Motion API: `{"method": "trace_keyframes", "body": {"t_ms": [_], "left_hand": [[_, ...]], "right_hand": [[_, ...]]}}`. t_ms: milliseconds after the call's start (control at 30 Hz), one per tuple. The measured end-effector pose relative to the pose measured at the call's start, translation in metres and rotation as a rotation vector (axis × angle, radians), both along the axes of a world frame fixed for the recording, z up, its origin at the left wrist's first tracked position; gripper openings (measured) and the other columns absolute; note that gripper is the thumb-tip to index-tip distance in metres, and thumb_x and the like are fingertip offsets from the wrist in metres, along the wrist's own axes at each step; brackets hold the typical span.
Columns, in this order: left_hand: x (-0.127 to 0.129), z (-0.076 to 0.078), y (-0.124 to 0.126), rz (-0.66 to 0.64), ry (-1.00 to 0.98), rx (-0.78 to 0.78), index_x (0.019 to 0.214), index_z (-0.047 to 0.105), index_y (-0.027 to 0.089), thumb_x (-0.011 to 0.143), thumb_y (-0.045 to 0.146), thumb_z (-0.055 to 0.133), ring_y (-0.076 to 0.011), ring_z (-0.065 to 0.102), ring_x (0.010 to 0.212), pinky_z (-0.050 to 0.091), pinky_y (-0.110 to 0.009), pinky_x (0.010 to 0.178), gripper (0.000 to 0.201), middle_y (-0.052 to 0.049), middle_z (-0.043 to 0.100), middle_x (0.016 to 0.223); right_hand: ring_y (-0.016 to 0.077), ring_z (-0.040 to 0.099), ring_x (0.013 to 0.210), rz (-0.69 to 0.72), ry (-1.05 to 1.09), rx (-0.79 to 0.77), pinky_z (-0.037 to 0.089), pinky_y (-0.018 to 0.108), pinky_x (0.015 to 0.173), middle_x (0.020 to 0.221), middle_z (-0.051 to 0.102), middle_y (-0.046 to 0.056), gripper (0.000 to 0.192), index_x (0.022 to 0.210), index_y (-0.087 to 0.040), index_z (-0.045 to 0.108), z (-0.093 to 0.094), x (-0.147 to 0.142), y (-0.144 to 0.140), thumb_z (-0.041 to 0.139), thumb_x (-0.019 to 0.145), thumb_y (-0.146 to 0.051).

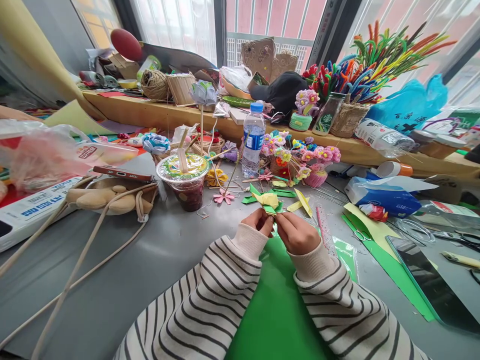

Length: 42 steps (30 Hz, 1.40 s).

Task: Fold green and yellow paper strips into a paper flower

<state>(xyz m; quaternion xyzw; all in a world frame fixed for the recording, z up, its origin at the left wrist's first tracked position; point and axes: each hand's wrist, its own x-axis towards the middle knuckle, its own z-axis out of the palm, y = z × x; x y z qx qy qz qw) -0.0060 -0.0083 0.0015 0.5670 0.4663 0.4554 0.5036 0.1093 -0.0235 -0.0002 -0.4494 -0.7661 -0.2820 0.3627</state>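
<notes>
Over the green sheet (277,300), pinching together: left hand (258,221) and right hand (296,232), fingertips closing on a small yellow-and-green folded paper piece (270,204), holding it just above the grey table (150,260). Just beyond, lying scattered: green and yellow paper scraps (296,200), a pink paper flower (224,196). Further back, standing upright: a water bottle (253,140), a sealed drink cup (183,181) to its left.

One head-worn camera looks forward and down, close over the hands (279,226), across the cluttered table (123,280) toward the window (262,22)
</notes>
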Motion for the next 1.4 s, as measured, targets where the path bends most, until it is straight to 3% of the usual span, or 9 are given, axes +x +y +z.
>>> {"method": "trace_keyframes", "body": {"t_ms": [200,367,667,900,1067,1267,1400], "left_hand": [[-0.001,0.002,0.000,-0.029,0.059,0.040,0.059,0.042,0.018,0.067,0.028,0.047,-0.0067,0.042,0.037,0.034,-0.020,0.041,0.014,0.005,0.043,0.046],[-0.003,0.002,0.000,-0.048,0.042,0.035,0.059,0.041,0.018,0.068,0.028,0.045,-0.0058,0.040,0.037,0.032,-0.019,0.039,0.015,0.005,0.042,0.046],[-0.001,0.002,0.001,-0.030,-0.072,-0.021,0.060,0.041,0.017,0.067,0.032,0.049,-0.0049,0.041,0.037,0.035,-0.018,0.039,0.019,0.005,0.044,0.046],[0.000,0.000,0.002,-0.049,-0.159,-0.050,0.067,0.044,0.016,0.067,0.037,0.048,-0.0041,0.043,0.036,0.033,-0.016,0.035,0.021,0.005,0.044,0.050],[0.001,-0.002,0.002,-0.034,-0.132,-0.050,0.072,0.047,0.016,0.068,0.037,0.048,-0.0054,0.045,0.037,0.035,-0.018,0.037,0.022,0.003,0.049,0.054],[0.000,-0.007,0.003,-0.035,-0.077,0.004,0.077,0.047,0.016,0.070,0.036,0.045,-0.0054,0.047,0.040,0.036,-0.017,0.037,0.021,0.002,0.050,0.060],[0.001,-0.010,0.004,-0.092,-0.121,0.025,0.082,0.045,0.016,0.072,0.040,0.042,-0.0059,0.048,0.042,0.035,-0.017,0.036,0.026,0.002,0.049,0.061]], "right_hand": [[0.0105,0.057,0.067,0.047,0.026,-0.071,0.045,0.020,0.063,0.071,0.063,0.005,0.017,0.080,-0.013,0.060,0.004,0.004,0.000,0.043,0.077,-0.015],[0.0092,0.056,0.065,0.171,0.006,-0.159,0.046,0.018,0.060,0.071,0.062,0.004,0.016,0.081,-0.012,0.057,0.006,0.010,0.004,0.043,0.076,-0.014],[0.0104,0.056,0.065,0.137,0.200,-0.234,0.046,0.022,0.060,0.072,0.061,0.004,0.019,0.083,-0.014,0.058,0.003,0.002,0.002,0.040,0.075,-0.016],[0.0100,0.057,0.066,0.104,0.202,-0.113,0.046,0.020,0.062,0.073,0.063,0.005,0.016,0.083,-0.012,0.059,0.001,0.003,0.000,0.046,0.075,-0.015],[0.0126,0.057,0.073,0.051,0.019,-0.017,0.046,0.021,0.066,0.077,0.063,0.008,0.018,0.087,-0.010,0.060,0.002,0.004,-0.003,0.045,0.076,-0.011],[0.0137,0.057,0.067,0.062,-0.181,0.066,0.047,0.023,0.063,0.068,0.063,0.009,0.023,0.082,-0.005,0.061,0.013,0.004,-0.004,0.038,0.078,-0.007],[0.0135,0.058,0.066,0.071,-0.140,0.069,0.048,0.022,0.060,0.069,0.063,0.009,0.016,0.081,-0.006,0.061,0.016,0.002,-0.004,0.047,0.074,-0.011]]}}
